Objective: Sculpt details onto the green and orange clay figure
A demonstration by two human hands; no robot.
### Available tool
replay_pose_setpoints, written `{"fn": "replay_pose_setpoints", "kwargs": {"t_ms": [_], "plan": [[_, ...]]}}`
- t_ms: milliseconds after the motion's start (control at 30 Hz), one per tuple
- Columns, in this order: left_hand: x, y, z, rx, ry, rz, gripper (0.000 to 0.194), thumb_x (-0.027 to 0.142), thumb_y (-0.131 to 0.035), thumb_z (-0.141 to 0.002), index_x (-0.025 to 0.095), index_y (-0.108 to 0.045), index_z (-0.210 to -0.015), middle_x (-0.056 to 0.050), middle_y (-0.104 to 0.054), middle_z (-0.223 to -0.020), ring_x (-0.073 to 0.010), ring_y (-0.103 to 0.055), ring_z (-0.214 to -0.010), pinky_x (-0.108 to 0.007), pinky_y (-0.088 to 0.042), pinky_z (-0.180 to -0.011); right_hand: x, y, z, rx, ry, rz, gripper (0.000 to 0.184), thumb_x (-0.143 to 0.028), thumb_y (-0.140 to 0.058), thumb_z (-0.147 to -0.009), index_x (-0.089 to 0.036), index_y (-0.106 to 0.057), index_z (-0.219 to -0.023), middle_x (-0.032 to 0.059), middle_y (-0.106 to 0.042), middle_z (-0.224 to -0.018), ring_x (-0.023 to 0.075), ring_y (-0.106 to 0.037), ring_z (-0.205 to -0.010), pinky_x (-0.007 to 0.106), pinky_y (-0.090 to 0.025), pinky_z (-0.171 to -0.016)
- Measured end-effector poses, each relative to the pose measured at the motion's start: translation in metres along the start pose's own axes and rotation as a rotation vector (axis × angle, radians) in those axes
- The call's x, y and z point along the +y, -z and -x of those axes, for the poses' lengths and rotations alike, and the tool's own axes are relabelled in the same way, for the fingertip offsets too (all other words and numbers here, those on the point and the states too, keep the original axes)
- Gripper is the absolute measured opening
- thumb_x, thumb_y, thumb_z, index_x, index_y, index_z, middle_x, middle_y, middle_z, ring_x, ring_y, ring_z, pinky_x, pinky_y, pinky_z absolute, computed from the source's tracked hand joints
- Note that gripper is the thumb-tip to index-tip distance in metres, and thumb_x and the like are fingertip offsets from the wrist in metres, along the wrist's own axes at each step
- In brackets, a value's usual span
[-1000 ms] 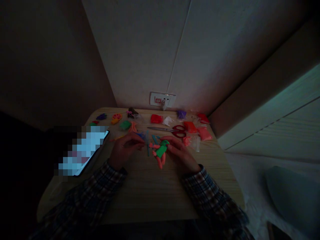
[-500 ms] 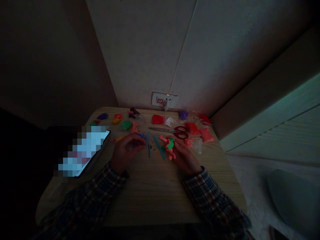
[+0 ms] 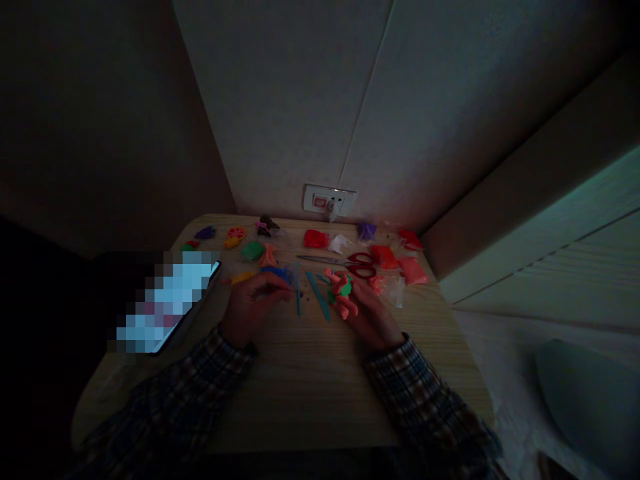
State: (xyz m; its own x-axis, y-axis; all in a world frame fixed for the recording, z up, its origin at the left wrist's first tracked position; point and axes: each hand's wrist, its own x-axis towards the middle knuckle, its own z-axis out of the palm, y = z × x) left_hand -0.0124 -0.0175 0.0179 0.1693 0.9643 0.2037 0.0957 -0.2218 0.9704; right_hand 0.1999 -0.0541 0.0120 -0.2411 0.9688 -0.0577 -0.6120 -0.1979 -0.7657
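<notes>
My right hand [image 3: 373,313] is closed around a small pink clay figure [image 3: 345,297] with a green middle, held up over the table. To its left my left hand [image 3: 255,307] has thumb and fingertips brought together in a pinch. Whatever is between those fingertips is too small and dark to make out. Between the hands lie a thin turquoise stick [image 3: 299,290] and a flat turquoise clay tool [image 3: 319,295]. A blue clay packet [image 3: 277,273] is just beyond my left fingers, with some yellow clay [image 3: 242,277] beside it.
Red-handled scissors [image 3: 361,265] lie behind the hands. Bags of red [image 3: 317,239], orange [image 3: 384,256] and purple clay [image 3: 367,231] line the back, with green clay [image 3: 253,251] at left. A lit phone [image 3: 175,307] rests on the left side. A wall socket [image 3: 330,200] sits behind.
The clay figure has turned slightly in my right hand and shifted a little to the right. My left fingers have moved slightly, showing more of the blue packet.
</notes>
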Motion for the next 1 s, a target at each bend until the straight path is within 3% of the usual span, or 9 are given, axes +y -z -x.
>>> {"fn": "replay_pose_setpoints", "kwargs": {"t_ms": [100,233,367,600,767,1000], "plan": [[0.000,0.000,0.000,-0.013,-0.004,0.008,0.011,0.024,-0.069,-0.072,0.018,-0.068,-0.062,-0.001,-0.070,-0.059,-0.0151,-0.062,-0.055,-0.024,-0.051,-0.054,0.001,0.001,0.001,0.018,-0.001,0.029,0.029,-0.039,-0.073,-0.078,-0.022,-0.065,-0.100,0.0042,-0.070,-0.096,0.0125,-0.061,-0.067,0.026,-0.051,-0.059],[0.003,0.000,0.001,-0.010,-0.008,-0.010,0.009,0.023,-0.076,-0.065,0.018,-0.068,-0.062,-0.001,-0.071,-0.066,-0.0171,-0.065,-0.064,-0.026,-0.054,-0.062,0.000,-0.001,0.002,0.056,-0.004,0.009,0.032,-0.038,-0.078,-0.073,-0.022,-0.066,-0.098,0.0046,-0.071,-0.093,0.0145,-0.063,-0.069,0.028,-0.054,-0.063],[0.005,-0.004,0.004,-0.040,0.030,0.066,0.011,0.025,-0.074,-0.069,0.018,-0.067,-0.065,-0.001,-0.068,-0.065,-0.0157,-0.063,-0.060,-0.026,-0.053,-0.058,0.003,-0.002,0.003,-0.014,-0.025,-0.023,0.029,-0.035,-0.077,-0.076,-0.022,-0.068,-0.100,0.0034,-0.072,-0.091,0.0138,-0.065,-0.069,0.027,-0.054,-0.062],[0.010,-0.008,0.011,-0.054,-0.012,0.161,0.021,0.031,-0.080,-0.068,0.019,-0.065,-0.062,-0.002,-0.065,-0.066,-0.0178,-0.061,-0.064,-0.030,-0.052,-0.059,0.014,-0.003,0.006,-0.072,-0.082,0.003,0.028,-0.037,-0.075,-0.078,-0.024,-0.068,-0.101,0.0004,-0.069,-0.087,0.0111,-0.060,-0.061,0.030,-0.055,-0.074],[0.015,-0.008,0.012,-0.036,-0.043,0.138,0.013,0.028,-0.079,-0.068,0.022,-0.068,-0.063,-0.003,-0.067,-0.069,-0.0203,-0.062,-0.068,-0.034,-0.053,-0.064,0.014,-0.004,0.007,-0.087,-0.102,0.027,0.031,-0.040,-0.075,-0.078,-0.025,-0.067,-0.104,0.0008,-0.067,-0.086,0.0128,-0.062,-0.066,0.027,-0.056,-0.063],[0.013,-0.013,0.013,-0.059,0.141,0.266,0.014,0.026,-0.083,-0.061,0.022,-0.070,-0.067,-0.002,-0.072,-0.071,-0.0220,-0.067,-0.071,-0.035,-0.056,-0.069,0.013,-0.005,0.007,-0.043,-0.112,0.037,0.032,-0.039,-0.078,-0.075,-0.023,-0.068,-0.101,0.0038,-0.063,-0.093,0.0167,-0.061,-0.081,0.024,-0.056,-0.056]]}}
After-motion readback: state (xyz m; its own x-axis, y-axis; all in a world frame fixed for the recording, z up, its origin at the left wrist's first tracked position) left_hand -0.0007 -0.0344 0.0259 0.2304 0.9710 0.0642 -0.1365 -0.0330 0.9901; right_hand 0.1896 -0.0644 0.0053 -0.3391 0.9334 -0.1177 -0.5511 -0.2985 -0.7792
